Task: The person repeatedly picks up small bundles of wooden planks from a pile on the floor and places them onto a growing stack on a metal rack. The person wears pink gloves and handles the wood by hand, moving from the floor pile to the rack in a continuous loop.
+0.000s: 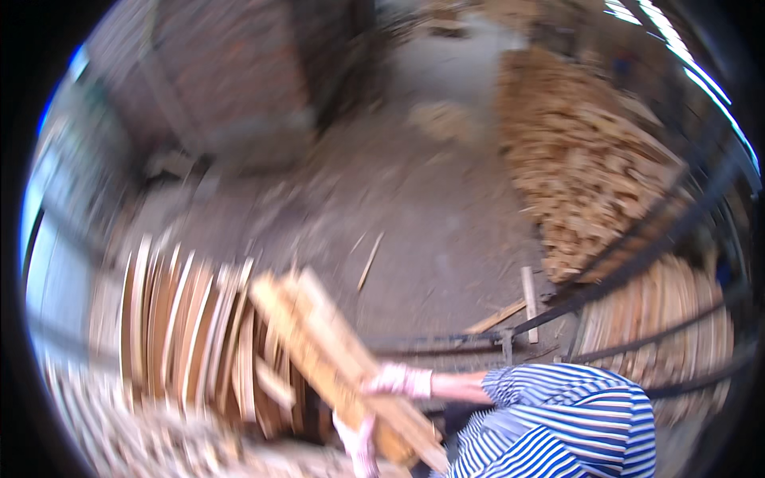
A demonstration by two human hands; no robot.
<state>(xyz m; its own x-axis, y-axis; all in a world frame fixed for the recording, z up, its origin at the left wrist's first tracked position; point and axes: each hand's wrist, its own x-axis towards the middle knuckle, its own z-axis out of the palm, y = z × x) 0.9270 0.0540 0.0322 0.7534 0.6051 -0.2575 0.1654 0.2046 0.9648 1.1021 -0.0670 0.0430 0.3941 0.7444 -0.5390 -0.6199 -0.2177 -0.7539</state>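
A: So what's actually being held here?

B: Two long wooden boards, a yellowish board (pixel 325 370) and a paler board (pixel 331 331), are held side by side at a slant. Their far ends are pointed up toward the upright stack of slats (pixel 183 334) on the left, and their near ends are pointed down by the striped sleeve (pixel 558 414).

A: Both hands used?

B: Yep, both pale gloved. The right hand (pixel 398 379) is laid over the boards from the right, about midway along, with its fingers closed onto the paler board. Where its thumb is tucked can't be told, tbh. The left hand (pixel 358 446) is wrapped around the left edge of the yellowish board, nearer the low end.

A: And around that?

B: A thin stick (pixel 370 260) is seen lying on the grey floor (pixel 446 271), well apart from the boards. Off to the right, a big heap of wood pieces (pixel 582 159) is piled up, and below it more curved slats (pixel 661 311) are stacked behind dark metal bars (pixel 590 303). A brick structure (pixel 231 72) is made out at upper left, though it's pretty blurred.
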